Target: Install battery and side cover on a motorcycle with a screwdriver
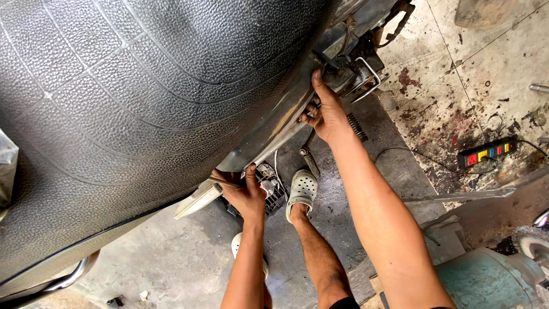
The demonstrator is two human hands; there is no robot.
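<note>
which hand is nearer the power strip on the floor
Right. The right hand grips the seat's side panel, on the power strip's side. The left hand holds the panel's lower end, farther away.

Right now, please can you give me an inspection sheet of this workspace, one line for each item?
Surface: concrete floor, dusty, with dark stains at the right.
Job's things: motorcycle seat, black and textured; grey side panel below its edge.
Clutter: small bits on the floor at lower left; teal machine at lower right.
Grippers: left hand grips the panel's lower end; right hand presses its upper edge.
Cables: black cord runs to a power strip.
Surroundings: person's foot in a grey clog; chrome rail.
</note>
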